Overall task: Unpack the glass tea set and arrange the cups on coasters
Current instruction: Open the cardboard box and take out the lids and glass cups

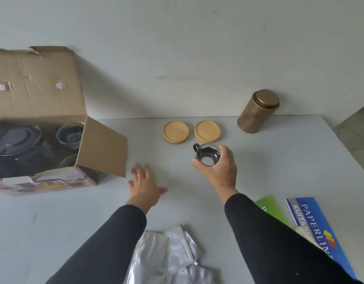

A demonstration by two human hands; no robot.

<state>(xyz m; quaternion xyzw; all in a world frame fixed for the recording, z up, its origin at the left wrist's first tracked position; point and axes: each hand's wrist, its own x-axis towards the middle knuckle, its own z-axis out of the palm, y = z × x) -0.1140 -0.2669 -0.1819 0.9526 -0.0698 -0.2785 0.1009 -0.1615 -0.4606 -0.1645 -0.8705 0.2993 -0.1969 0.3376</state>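
Nearest me lie the silver foil packets [168, 257]. My right hand [219, 168] has its fingers wrapped round a glass cup [207, 153], just near of the right coaster [207, 131]; the left coaster [175, 131] sits beside it. My left hand [145, 184] hovers flat, fingers spread and holding nothing, right of the open box [43, 128] (more glassware inside).

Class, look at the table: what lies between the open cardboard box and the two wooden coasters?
Nothing: in the head view, only bare grey table separates the cardboard box from the nearer wooden coaster; the second coaster sits just beyond it.
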